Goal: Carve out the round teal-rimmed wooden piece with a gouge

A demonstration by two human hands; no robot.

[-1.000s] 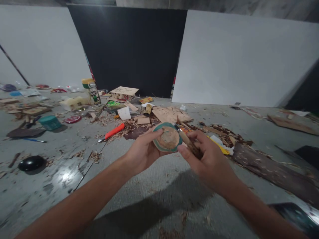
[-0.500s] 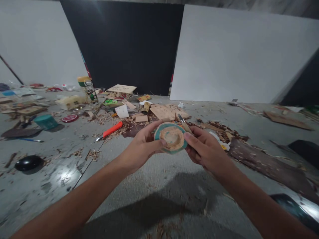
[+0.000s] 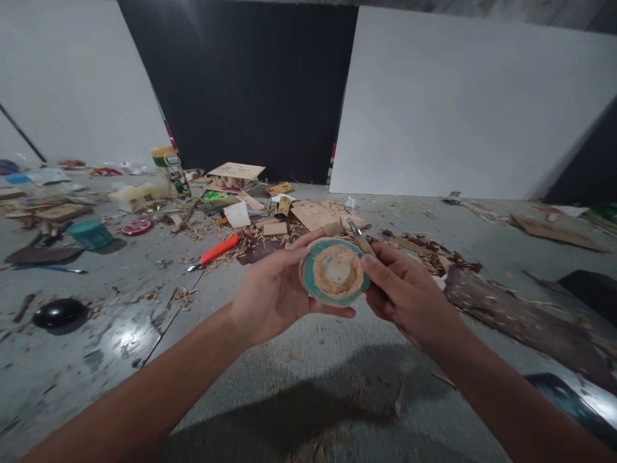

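Note:
A round wooden disc [image 3: 340,271], turquoise around its rim with a rough bare-wood hollow in the middle, is held up between my two hands, its face tilted towards me. My left hand [image 3: 277,289] cradles its left side, thumb along the upper left rim, other fingers spread behind and below it. My right hand [image 3: 405,280] pinches the right rim with the thumb. That same hand also keeps a carving gouge [image 3: 359,235] with a metal tip and pale handle, pointing up and left. The fingers behind the disc are partly hidden.
Wood shavings [image 3: 429,254] litter the concrete floor. An orange utility knife [image 3: 219,249], a turquoise round container [image 3: 90,235], a red lid [image 3: 137,227], a black rounded object [image 3: 58,313] and a bottle [image 3: 173,173] are leftward. Brown sheet material [image 3: 525,321] lies right; boards [image 3: 457,96] stand behind.
My left thumb has moved off the disc's face to its upper left rim, and the left fingers have spread. The disc has shifted slightly right and faces me more.

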